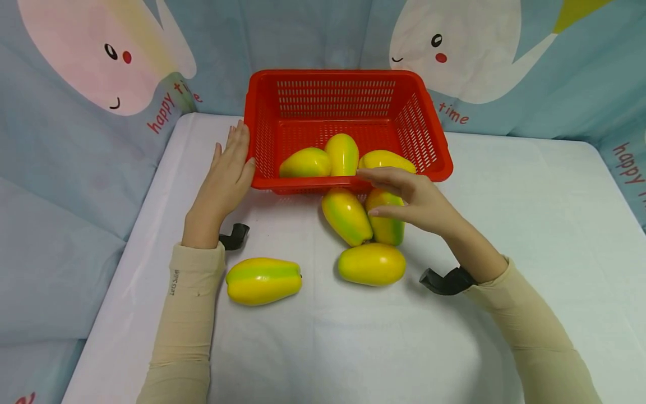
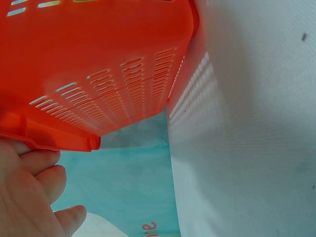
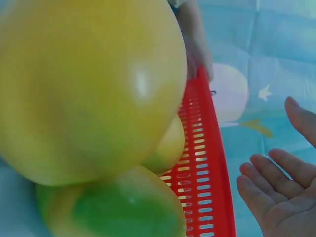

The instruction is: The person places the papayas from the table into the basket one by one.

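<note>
A red plastic basket [image 1: 335, 126] stands at the back of the table with three glossy yellow-green, papaya-like fruits [image 1: 305, 163] inside along its front wall. My left hand [image 1: 225, 171] rests with straight fingers against the basket's left side; the left wrist view shows its fingers at the rim. Over the front rim hovers my right hand [image 1: 414, 199], fingers spread from the thumb, holding nothing. Beneath it, one papaya-like fruit [image 1: 386, 219] is partly hidden, beside another [image 1: 347, 217] that slants towards it. A third fruit [image 1: 372, 264] lies just in front of these two.
One more papaya-like fruit [image 1: 264, 281] lies on the white tabletop [image 1: 323, 348] beside my left forearm. Black wrist straps or mounts [image 1: 446, 281] stick out by both wrists. A blue cloth [image 1: 323, 33] with printed whales hangs behind the basket and along the left side.
</note>
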`<state>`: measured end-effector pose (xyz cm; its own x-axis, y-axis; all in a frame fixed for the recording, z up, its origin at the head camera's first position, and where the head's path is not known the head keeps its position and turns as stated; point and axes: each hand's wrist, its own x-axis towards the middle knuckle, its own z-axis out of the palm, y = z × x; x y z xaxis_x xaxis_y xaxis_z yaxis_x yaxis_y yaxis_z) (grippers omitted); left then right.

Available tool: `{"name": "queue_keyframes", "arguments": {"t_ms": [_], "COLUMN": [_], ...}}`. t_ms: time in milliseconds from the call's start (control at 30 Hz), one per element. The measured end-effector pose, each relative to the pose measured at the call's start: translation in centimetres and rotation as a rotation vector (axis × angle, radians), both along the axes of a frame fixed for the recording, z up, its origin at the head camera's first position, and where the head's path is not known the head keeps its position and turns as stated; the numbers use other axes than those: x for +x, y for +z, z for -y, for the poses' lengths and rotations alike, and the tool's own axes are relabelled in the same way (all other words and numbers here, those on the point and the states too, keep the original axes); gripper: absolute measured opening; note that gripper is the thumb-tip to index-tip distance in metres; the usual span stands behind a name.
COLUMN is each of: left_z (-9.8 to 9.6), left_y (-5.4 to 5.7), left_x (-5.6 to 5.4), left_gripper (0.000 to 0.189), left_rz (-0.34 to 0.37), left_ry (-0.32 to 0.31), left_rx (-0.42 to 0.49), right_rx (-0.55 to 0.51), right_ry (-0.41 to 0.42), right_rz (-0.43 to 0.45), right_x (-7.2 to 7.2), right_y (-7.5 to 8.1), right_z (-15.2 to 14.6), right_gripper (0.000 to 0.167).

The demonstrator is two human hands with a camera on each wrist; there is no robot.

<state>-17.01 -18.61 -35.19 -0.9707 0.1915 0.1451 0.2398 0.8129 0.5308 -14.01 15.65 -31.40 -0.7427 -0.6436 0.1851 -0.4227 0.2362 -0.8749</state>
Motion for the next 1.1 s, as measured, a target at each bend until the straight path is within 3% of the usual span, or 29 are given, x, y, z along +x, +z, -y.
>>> {"name": "queue_keyframes", "arguments": {"t_ms": [367, 567, 700, 867, 1100], "left_z": [0.0, 0.1, 0.2, 0.2, 0.2], "left_y": [-0.2, -0.2, -0.3, -0.2, -0.1], "left_x": [-0.1, -0.1, -0.1, 0.0, -0.1], "left_gripper": [0.061, 0.062, 0.062, 0.061, 0.061], "left_rz": [0.005, 0.004, 0.008, 0.013, 0.009], "left_ry": [-0.009, -0.006, -0.01, -0.019, -0.026], "left_rx": [-0.004, -0.008, -0.007, -0.001, 0.0], "right_rx": [-0.05, 0.05, 0.125, 0.13, 0.219], "right_ry": [0.045, 0.048, 0.103, 0.189, 0.205], "right_rz": [-0.009, -0.013, -0.058, -0.062, -0.051], "right_x": [3.2, 4.7, 4.9, 4.8, 4.7], "right_y": [-2.1, -2.5, -2.4, -2.5, -2.8], "right_z": [-2.1, -3.0, -3.2, -3.2, -3.1], "right_gripper": [0.059, 0.057, 0.056, 0.054, 0.052]}}
